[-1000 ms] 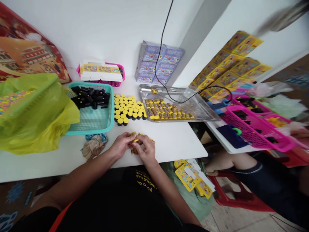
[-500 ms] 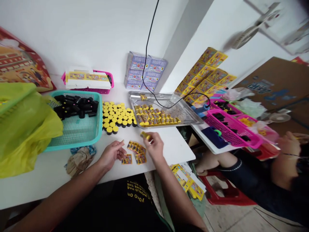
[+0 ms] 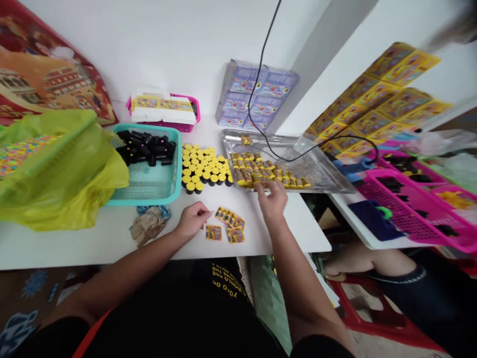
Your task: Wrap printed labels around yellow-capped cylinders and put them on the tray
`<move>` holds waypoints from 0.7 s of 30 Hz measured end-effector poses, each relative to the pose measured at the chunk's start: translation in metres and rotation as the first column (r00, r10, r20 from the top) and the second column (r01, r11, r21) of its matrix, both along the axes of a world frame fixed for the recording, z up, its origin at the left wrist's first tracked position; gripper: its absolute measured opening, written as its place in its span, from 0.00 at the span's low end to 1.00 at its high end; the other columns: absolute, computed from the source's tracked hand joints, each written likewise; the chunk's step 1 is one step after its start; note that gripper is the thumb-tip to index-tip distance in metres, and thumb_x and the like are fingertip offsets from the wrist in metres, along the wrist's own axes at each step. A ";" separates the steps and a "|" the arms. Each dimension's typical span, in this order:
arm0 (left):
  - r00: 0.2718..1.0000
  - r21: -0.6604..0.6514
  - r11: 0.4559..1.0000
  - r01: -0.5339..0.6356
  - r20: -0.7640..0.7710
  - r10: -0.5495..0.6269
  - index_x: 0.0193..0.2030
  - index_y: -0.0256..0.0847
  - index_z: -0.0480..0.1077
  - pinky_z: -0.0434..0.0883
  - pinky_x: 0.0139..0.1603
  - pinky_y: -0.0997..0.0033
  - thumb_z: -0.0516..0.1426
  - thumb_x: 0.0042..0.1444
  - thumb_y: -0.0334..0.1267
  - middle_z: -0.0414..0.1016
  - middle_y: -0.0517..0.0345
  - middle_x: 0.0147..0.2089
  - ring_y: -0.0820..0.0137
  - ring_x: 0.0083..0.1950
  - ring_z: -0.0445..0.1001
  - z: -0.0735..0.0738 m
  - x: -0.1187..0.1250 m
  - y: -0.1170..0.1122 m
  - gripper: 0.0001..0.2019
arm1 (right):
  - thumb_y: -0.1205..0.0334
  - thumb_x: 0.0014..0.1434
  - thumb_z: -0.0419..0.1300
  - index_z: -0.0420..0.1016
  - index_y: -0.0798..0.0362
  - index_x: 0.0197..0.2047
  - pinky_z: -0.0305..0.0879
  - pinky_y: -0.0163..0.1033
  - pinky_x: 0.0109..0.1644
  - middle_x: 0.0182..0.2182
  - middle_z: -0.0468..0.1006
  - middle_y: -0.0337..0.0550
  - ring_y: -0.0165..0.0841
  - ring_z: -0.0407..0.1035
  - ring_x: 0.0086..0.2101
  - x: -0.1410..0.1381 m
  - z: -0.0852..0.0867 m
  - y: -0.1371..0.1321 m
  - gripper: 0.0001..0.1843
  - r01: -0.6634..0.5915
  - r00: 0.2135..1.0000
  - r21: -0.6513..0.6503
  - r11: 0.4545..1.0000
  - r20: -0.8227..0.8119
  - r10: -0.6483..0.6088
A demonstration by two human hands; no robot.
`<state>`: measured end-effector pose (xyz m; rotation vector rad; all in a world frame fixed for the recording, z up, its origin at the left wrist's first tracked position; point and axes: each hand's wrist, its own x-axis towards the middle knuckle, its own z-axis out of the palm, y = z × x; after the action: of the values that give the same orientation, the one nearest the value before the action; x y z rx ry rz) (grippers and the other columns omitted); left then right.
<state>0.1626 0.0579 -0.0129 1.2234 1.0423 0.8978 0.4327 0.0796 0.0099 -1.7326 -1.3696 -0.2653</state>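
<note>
The right hand (image 3: 273, 201) reaches over the near rim of the metal tray (image 3: 337, 185), its fingers curled down by the front row of yellow wrapped pieces (image 3: 263, 171); whether they pinch one, I cannot tell. The left hand (image 3: 193, 220) is half closed over the white table (image 3: 305, 233), thumb and fingertips close together, and anything between them is too small to make out. Just beside it lie flat printed labels (image 3: 235, 235). Beyond, yellow-topped black cylinders (image 3: 203, 166) stand between the tray and a turquoise basket (image 3: 149, 193) of black pieces (image 3: 145, 146)
</note>
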 end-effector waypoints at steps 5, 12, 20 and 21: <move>0.989 0.307 0.951 0.024 -0.149 0.023 0.20 0.40 0.59 0.57 0.27 0.74 0.56 0.56 0.54 0.59 0.65 0.20 0.75 0.24 0.59 0.011 -0.004 -0.003 0.22 | 0.47 0.58 0.60 0.73 0.53 0.32 0.68 0.41 0.38 0.28 0.75 0.42 0.34 0.70 0.30 -0.024 -0.015 -0.059 0.17 -0.016 0.955 0.048 0.999 -0.295 0.029; 0.645 0.615 0.766 0.186 -0.664 0.377 0.33 0.40 0.72 0.65 0.37 0.68 0.55 0.60 0.54 0.72 0.54 0.31 0.66 0.34 0.70 0.029 -0.083 -0.037 0.18 | 0.40 0.55 0.61 0.75 0.55 0.35 0.66 0.40 0.34 0.23 0.74 0.40 0.33 0.69 0.26 -0.035 -0.033 -0.108 0.23 -0.033 0.859 -0.155 0.987 -0.510 -0.052; 0.490 0.542 0.793 0.279 -0.790 0.368 0.55 0.42 0.73 0.71 0.45 0.66 0.51 0.64 0.42 0.75 0.47 0.44 0.62 0.44 0.74 0.000 -0.141 -0.037 0.17 | 0.52 0.62 0.57 0.77 0.50 0.38 0.69 0.40 0.39 0.32 0.80 0.42 0.35 0.73 0.32 -0.143 0.003 -0.087 0.12 -0.592 0.778 -0.148 0.793 -0.363 0.513; 0.535 0.546 0.783 0.298 -0.775 0.336 0.56 0.43 0.73 0.71 0.45 0.67 0.50 0.64 0.41 0.75 0.48 0.44 0.63 0.44 0.74 0.000 -0.140 -0.037 0.18 | 0.53 0.62 0.58 0.77 0.49 0.44 0.69 0.40 0.39 0.33 0.80 0.42 0.35 0.73 0.31 -0.163 0.004 -0.080 0.12 -0.663 0.736 -0.210 0.719 -0.356 0.575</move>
<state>0.0227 0.0211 -0.0124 2.4014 1.5891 0.6390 0.2701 -0.0006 0.0143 -1.3674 -1.7702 0.5947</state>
